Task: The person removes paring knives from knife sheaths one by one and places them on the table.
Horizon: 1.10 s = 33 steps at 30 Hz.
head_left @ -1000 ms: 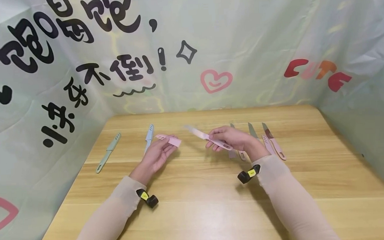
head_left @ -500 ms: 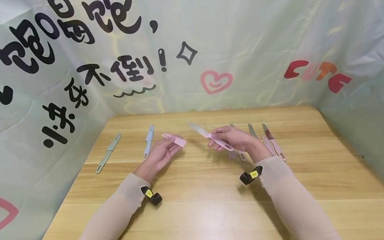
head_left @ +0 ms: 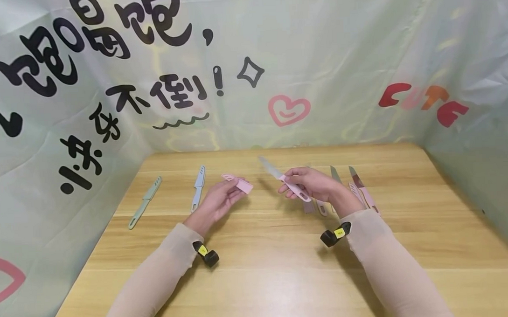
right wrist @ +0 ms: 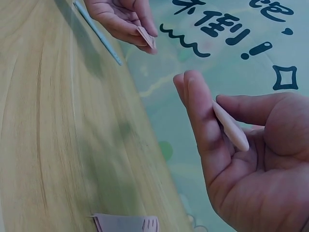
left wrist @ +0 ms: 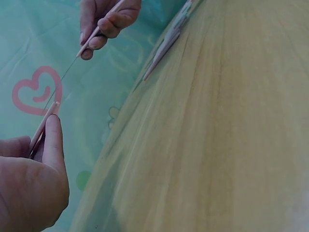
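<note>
My left hand [head_left: 219, 199] pinches a pink knife sheath [head_left: 243, 186] between thumb and fingers, its slotted end pointing to the upper left. Facing it, my right hand [head_left: 311, 183] grips the pink handle [head_left: 298, 192] of a small knife whose bare blade [head_left: 271, 167] angles up and left. Both are held above the table, with a gap between blade and sheath in the head view. In the right wrist view the pink handle [right wrist: 231, 126] sits between thumb and fingers; the left wrist view shows the sheath [left wrist: 43, 126] edge-on, overlapping the blade's tip.
On the wooden table [head_left: 257, 251], a green sheathed knife [head_left: 145, 202] and a blue sheathed knife [head_left: 198, 188] lie to the left. Several unsheathed knives and pink sheaths lie at the right, among them a knife [head_left: 366, 194], partly behind my right arm. Printed fabric [head_left: 338, 57] stands behind.
My left hand has moved right with the sheath, nearer my right hand. The knife has shifted slightly right, its blade tilting more upward. The knives on the table have stayed put.
</note>
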Motion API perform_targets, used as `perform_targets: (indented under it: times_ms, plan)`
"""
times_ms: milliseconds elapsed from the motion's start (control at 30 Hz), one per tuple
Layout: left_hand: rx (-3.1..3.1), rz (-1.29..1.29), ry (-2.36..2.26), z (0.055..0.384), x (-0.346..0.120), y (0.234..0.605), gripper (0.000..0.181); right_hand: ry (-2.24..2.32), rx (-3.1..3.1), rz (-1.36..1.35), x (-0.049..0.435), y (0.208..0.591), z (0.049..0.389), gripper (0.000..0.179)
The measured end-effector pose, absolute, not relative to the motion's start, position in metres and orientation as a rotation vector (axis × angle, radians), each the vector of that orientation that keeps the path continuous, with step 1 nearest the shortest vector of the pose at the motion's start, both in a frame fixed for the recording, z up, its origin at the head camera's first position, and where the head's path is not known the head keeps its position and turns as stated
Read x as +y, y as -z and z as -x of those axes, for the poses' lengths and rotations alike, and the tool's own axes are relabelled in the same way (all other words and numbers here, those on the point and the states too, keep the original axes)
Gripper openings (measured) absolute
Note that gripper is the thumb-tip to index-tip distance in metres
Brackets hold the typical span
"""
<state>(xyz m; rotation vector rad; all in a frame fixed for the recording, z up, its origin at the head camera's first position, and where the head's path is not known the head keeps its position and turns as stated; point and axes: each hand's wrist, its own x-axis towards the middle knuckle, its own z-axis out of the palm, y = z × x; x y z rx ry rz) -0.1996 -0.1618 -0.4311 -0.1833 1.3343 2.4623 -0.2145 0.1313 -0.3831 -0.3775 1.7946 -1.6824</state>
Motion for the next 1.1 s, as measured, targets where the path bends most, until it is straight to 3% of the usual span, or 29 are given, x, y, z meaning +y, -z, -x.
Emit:
perform_targets:
  times_ms: [1100]
  plan:
    - [1.564,0.086,-2.235,0.223,-0.142,0.428,0.037,1.695,1.974,0.279,0.139,0.394,0.219,0.041]
